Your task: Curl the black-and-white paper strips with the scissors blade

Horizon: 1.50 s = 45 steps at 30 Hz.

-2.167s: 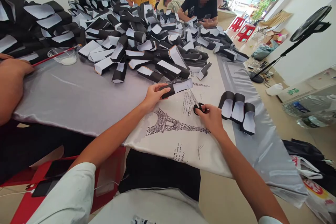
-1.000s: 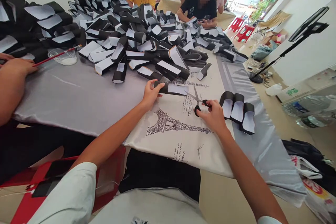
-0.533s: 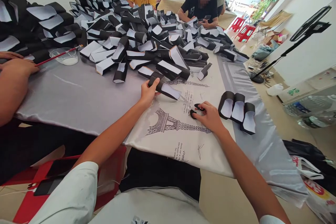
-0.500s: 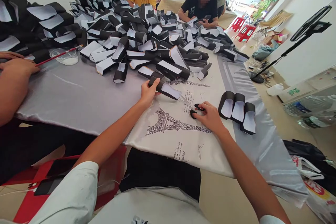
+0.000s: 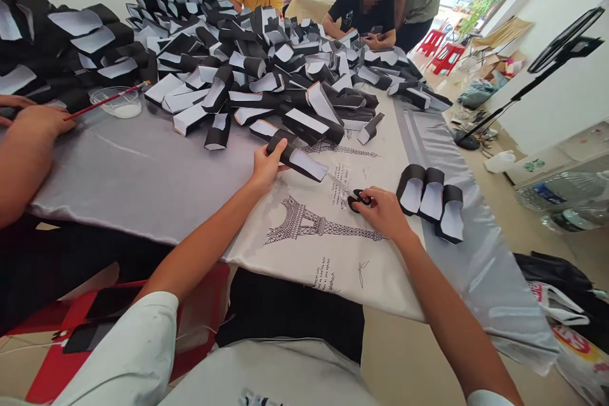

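A black paper slipper with a white inner sole [image 5: 308, 163] is pinched in my left hand [image 5: 267, 168], thumb on top of its black band. Its white end points right, toward the scissors. Fingers of my right hand [image 5: 386, 210] are in the black handles of the scissors [image 5: 359, 200], whose thin blades point at the slipper's end; whether they touch it is hard to tell. Both hands are above a cream cloth [image 5: 295, 260] printed with towers. Three finished-looking paper slippers [image 5: 432, 200] stand in a row right of my right hand.
A large heap of similar paper slippers [image 5: 266, 70] covers the far table. At left, another person's hand [image 5: 40, 120] is near a red-handled brush [image 5: 104, 101] and a clear dish of white paste [image 5: 126, 109]. Other people sit and stand behind the heap.
The scissors' handles have come closer together, and my right hand has shifted slightly right. My left hand still holds the slipper. In the background, a person in green has moved right.
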{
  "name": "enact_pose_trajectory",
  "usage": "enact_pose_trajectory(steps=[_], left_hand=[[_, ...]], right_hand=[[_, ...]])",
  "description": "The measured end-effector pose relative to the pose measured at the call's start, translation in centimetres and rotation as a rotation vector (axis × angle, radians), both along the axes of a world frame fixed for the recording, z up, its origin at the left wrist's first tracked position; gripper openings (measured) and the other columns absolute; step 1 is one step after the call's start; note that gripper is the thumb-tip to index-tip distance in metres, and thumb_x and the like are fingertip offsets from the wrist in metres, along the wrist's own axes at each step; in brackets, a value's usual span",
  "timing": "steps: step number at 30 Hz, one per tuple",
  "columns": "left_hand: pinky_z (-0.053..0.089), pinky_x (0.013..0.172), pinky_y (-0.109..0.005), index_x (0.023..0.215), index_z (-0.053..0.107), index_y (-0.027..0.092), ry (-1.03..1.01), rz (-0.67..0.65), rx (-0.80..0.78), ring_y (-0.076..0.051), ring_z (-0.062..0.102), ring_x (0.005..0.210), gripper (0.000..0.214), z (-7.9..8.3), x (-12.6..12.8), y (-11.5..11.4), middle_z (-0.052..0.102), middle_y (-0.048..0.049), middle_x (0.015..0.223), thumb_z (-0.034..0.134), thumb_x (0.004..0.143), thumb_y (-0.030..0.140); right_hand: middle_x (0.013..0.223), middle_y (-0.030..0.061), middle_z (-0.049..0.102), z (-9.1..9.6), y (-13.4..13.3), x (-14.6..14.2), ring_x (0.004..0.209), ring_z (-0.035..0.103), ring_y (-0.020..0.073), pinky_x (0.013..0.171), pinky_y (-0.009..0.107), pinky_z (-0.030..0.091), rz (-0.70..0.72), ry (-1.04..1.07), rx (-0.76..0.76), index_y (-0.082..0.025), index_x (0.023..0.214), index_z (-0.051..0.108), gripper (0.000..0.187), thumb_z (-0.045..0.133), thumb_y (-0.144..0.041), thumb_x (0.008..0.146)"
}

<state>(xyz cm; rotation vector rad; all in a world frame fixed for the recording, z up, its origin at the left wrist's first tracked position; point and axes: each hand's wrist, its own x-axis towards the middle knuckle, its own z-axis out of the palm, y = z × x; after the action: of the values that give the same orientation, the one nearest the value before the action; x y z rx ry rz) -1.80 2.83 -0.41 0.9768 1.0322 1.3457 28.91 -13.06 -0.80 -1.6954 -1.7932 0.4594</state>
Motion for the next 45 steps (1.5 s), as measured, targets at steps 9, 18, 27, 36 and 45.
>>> enact_pose_trajectory(steps=[9,18,27,36,45], left_hand=[[0.075,0.083,-0.04,0.093,0.072,0.017,-0.02,0.004,-0.003,-0.022,0.074,0.092,0.047,-0.4,0.0,0.4,0.077,-0.0095,0.097,0.093,0.086,0.059],[0.074,0.084,-0.041,0.09,0.072,0.018,-0.012,-0.004,-0.018,-0.023,0.075,0.094,0.046,-0.3,0.0,0.4,0.079,-0.0099,0.098,0.093,0.087,0.058],[0.07,0.069,-0.033,0.09,0.071,0.016,0.017,0.01,-0.054,-0.02,0.072,0.086,0.051,-0.1,0.0,0.4,0.076,-0.0095,0.095,0.096,0.084,0.06],[0.055,0.056,-0.025,0.093,0.065,0.019,0.071,-0.11,-0.08,-0.015,0.066,0.066,0.063,0.4,0.2,-0.4,0.069,-0.0034,0.081,0.091,0.083,0.075],[0.031,0.045,-0.023,0.088,0.069,0.018,0.213,-0.264,-0.045,-0.009,0.05,0.053,0.063,-0.1,0.2,-0.7,0.06,-0.0012,0.073,0.086,0.086,0.079]], right_hand=[[0.095,0.0039,0.065,0.6,-0.5,-1.0,0.069,0.048,0.0177,0.07,0.037,0.044,-0.096,0.101,0.068,-0.024,0.09,0.069,0.027,0.079,-0.047,0.08],[0.089,0.0028,0.062,0.2,-0.1,-0.8,0.067,0.05,0.018,0.069,0.037,0.043,-0.015,0.017,0.038,-0.024,0.087,0.066,0.026,0.075,-0.049,0.085],[0.086,0.0012,0.06,-0.3,0.1,-0.4,0.071,0.051,0.0178,0.07,0.036,0.044,-0.126,0.154,0.15,-0.024,0.082,0.064,0.025,0.077,-0.044,0.09],[0.092,0.0037,0.063,0.3,-0.6,-0.9,0.068,0.047,0.0165,0.062,0.036,0.041,0.154,0.122,0.069,-0.024,0.091,0.073,0.017,0.081,-0.039,0.09],[0.099,0.0042,0.065,0.4,-1.1,-1.8,0.076,0.055,0.0183,0.067,0.036,0.048,0.229,0.017,0.039,-0.024,0.101,0.072,0.024,0.084,-0.037,0.086]])
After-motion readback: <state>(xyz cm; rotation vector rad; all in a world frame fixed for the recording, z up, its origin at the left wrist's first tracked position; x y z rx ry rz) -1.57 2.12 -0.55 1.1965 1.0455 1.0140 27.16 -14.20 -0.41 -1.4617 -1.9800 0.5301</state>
